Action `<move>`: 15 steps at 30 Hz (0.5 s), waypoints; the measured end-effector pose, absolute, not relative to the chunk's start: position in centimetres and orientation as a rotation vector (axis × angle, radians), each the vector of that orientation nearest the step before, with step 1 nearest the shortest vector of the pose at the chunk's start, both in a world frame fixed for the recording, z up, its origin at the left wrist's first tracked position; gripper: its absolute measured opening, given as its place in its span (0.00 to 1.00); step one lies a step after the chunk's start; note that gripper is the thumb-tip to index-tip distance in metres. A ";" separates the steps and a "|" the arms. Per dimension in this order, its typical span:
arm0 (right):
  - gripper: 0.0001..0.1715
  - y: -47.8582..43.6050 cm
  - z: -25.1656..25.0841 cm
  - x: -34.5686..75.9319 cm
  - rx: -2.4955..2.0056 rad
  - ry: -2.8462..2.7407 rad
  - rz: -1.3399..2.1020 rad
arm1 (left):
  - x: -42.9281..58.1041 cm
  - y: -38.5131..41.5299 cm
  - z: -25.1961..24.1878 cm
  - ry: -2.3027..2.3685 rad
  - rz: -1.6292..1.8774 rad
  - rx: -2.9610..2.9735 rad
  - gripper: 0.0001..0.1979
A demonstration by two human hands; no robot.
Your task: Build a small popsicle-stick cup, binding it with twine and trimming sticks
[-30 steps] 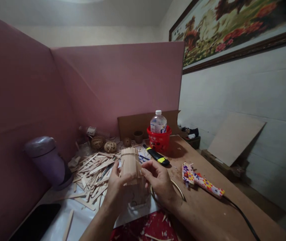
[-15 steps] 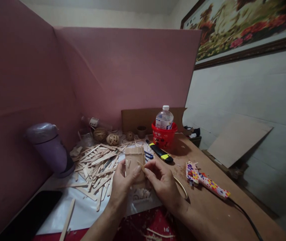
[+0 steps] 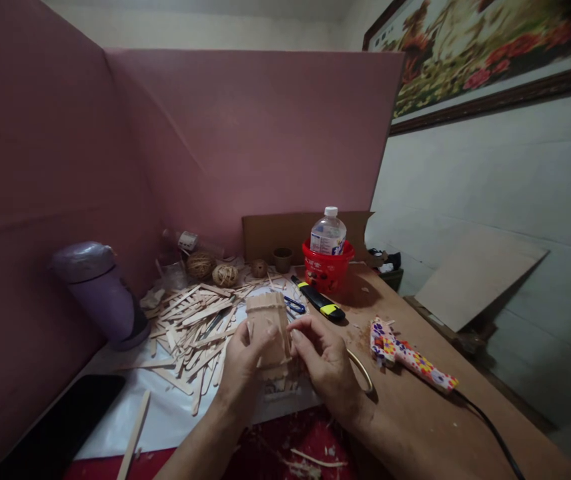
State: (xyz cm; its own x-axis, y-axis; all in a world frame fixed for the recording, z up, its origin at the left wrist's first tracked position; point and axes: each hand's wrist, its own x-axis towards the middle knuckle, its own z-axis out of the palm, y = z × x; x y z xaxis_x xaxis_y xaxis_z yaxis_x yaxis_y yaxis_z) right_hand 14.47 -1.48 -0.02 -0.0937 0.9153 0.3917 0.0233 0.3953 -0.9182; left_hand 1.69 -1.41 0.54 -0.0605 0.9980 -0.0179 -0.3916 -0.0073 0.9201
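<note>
My left hand (image 3: 247, 357) grips a small panel-like piece made of wooden craft sticks (image 3: 268, 316), its thumb lying across the front face. A band crosses the piece near its top, and its lower part is partly hidden. At the right edge of this piece, my right hand (image 3: 325, 360) has thumb and forefinger pinched together. Whatever sits between those fingertips is too small or hidden to make out. A pile of loose craft sticks (image 3: 200, 320) lies just left of my hands on a white sheet (image 3: 110, 427).
Right of my hands lie a black-and-yellow utility knife (image 3: 319, 300), a gold-coloured ring (image 3: 361, 371) and a flower-patterned glue gun (image 3: 408, 360) with a cord. Behind stands a red bucket (image 3: 326, 270) holding a plastic bottle (image 3: 329, 233). A purple tumbler (image 3: 100, 297) and black phone (image 3: 60, 427) are left.
The stick piece has tilted and shifted slightly left. My right fingertips have gone from its front face to its right edge, and the thin sliver they held no longer shows clearly.
</note>
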 end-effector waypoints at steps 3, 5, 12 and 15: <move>0.08 -1.8 0.4 14.6 -0.914 -1.560 0.725 | 1.9 -1.5 0.6 0.891 1.410 0.789 0.18; 0.09 -2.1 0.5 14.6 -0.910 -1.656 0.606 | 2.0 -1.6 0.7 0.879 1.415 0.774 0.18; 0.11 -2.3 -0.4 14.3 -0.838 -1.756 0.458 | 1.8 -1.6 0.5 0.894 1.465 0.802 0.18; 0.11 -2.0 -0.6 14.3 -0.840 -1.749 0.446 | 1.9 -1.7 0.6 0.901 1.490 0.812 0.19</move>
